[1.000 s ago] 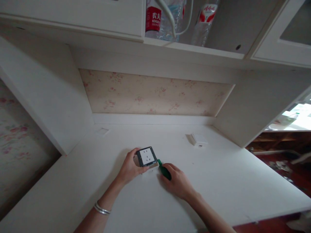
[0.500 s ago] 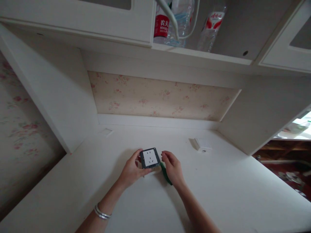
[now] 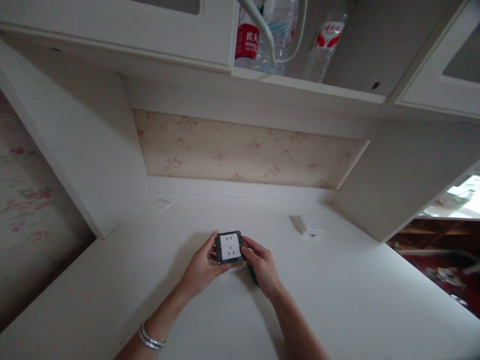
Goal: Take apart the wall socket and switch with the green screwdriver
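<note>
A wall socket [image 3: 230, 246] with a white face and a dark frame is held up just over the white tabletop, its slots facing me. My left hand [image 3: 200, 267] grips it at the left side and lower edge, thumb along the bottom. At its right edge, the closed fingers of my right hand [image 3: 262, 265] pinch the dark frame; whether anything small is between them is hidden. Below the right hand shows a narrow dark green object [image 3: 252, 274], partly covered, its kind unclear.
On the tabletop [image 3: 330, 300], a small white box-like piece [image 3: 310, 225] lies to the right, and a flat white square [image 3: 162, 204] at the back left. Cabinet side panels bound both sides. Plastic bottles [image 3: 325, 42] stand on the shelf overhead, where a pale cable [image 3: 268, 37] hangs.
My right hand has moved left, from beside the socket onto its right edge. The socket has turned slightly more upright, and less of the green object shows.
</note>
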A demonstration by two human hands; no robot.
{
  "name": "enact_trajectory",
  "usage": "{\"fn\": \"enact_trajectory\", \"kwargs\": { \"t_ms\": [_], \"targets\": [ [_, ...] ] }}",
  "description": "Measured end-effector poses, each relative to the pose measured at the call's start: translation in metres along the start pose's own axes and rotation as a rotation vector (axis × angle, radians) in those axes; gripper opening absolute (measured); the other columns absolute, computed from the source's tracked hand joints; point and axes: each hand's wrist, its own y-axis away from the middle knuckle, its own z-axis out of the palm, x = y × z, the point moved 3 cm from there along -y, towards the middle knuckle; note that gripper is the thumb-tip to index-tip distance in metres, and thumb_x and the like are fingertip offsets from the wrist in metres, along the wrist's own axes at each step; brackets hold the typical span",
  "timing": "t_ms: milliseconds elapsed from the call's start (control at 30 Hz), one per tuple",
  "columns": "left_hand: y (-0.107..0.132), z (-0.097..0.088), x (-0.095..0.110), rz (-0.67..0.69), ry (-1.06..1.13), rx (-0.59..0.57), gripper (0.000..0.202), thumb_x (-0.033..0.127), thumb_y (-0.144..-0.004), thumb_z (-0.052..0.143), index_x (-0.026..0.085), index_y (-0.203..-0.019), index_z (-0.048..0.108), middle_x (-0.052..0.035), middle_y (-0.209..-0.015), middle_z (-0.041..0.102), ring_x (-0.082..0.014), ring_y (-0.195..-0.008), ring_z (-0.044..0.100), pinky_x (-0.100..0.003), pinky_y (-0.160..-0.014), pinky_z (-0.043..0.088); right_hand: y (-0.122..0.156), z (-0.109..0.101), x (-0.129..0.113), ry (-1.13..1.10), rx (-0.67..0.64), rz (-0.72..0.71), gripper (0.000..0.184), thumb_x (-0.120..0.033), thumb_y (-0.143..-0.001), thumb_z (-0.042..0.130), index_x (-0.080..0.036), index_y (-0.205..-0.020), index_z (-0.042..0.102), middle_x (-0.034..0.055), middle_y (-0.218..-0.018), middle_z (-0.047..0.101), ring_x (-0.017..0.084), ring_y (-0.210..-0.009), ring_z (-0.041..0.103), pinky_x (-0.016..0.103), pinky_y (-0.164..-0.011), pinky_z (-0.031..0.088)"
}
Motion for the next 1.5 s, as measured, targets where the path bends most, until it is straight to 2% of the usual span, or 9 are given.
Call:
{"fn": "enact_trajectory", "kwargs": {
  "t_ms": [233,533,800,1000,1100,1233,1500],
  "targets": [
    [0.002,0.002,0.002,-0.005,0.029,-0.035,0.092,0.025,-0.066,0.076,0.014,-0.143,0.027,-0.0156,-0.122,0.058,-0.0243,-0.1,0.06,-0.038,-0.088,0.049,0.003,0.0,-0.001,-0.041,-0.008,0.021,0.041,-0.032,-0.076,0.066,-0.023,-0.116,0.064,0.0062,-0.116,0.065,0.024,-0.101,0.062,0.037,-0.09,0.046],
    [0.002,0.002,0.003,0.05,0.027,0.001,0.086,0.021,-0.063,0.077,0.017,-0.139,0.037,-0.0154,-0.128,0.055,-0.0269,-0.105,0.06,-0.044,-0.092,0.05,0.003,0.001,-0.004,0.012,0.015,-0.018,0.041,-0.031,-0.075,0.067,-0.021,-0.114,0.066,0.0066,-0.113,0.067,0.023,-0.101,0.062,0.037,-0.091,0.044],
    [0.0,0.002,-0.007,0.094,0.027,-0.013,0.077,0.026,-0.065,0.078,0.018,-0.134,0.046,-0.013,-0.13,0.054,-0.027,-0.109,0.059,-0.041,-0.093,0.05,0.002,-0.004,0.002,0.085,0.082,0.001,0.038,-0.033,-0.074,0.067,-0.02,-0.109,0.068,0.0071,-0.111,0.068,0.024,-0.103,0.06,0.04,-0.094,0.043],
    [-0.002,-0.002,-0.006,0.044,0.038,-0.003,0.056,0.034,-0.079,0.064,0.015,-0.131,0.051,-0.0105,-0.12,0.063,-0.0231,-0.104,0.063,-0.037,-0.094,0.05,0.002,-0.005,0.003,0.08,0.082,0.01,0.039,-0.036,-0.074,0.067,-0.019,-0.109,0.069,0.0073,-0.11,0.069,0.025,-0.102,0.061,0.04,-0.094,0.043],
    [-0.002,-0.004,-0.006,0.006,0.058,0.018,0.056,0.034,-0.078,0.065,0.014,-0.129,0.053,-0.0094,-0.117,0.066,-0.023,-0.102,0.064,-0.037,-0.095,0.05,0.002,-0.005,0.005,0.064,0.082,0.008,0.04,-0.037,-0.074,0.068,-0.019,-0.109,0.068,0.0075,-0.11,0.068,0.025,-0.102,0.061,0.04,-0.093,0.044],
    [-0.001,-0.002,-0.003,-0.04,0.123,-0.017,0.062,0.032,-0.076,0.067,0.013,-0.132,0.049,-0.0091,-0.115,0.067,-0.023,-0.103,0.064,-0.038,-0.096,0.049,0.002,-0.006,0.007,0.034,0.097,0.022,0.041,-0.037,-0.073,0.068,-0.018,-0.11,0.068,0.0076,-0.11,0.068,0.024,-0.102,0.061,0.041,-0.095,0.043],
    [-0.001,-0.001,0.002,-0.043,0.164,-0.041,0.062,0.029,-0.073,0.071,0.013,-0.13,0.051,-0.0107,-0.113,0.068,-0.0234,-0.101,0.065,-0.038,-0.094,0.05,0.004,-0.003,0.006,-0.045,0.078,0.026,0.041,-0.037,-0.071,0.071,-0.019,-0.109,0.069,0.0087,-0.111,0.068,0.024,-0.103,0.06,0.042,-0.097,0.041]
  ]
}}
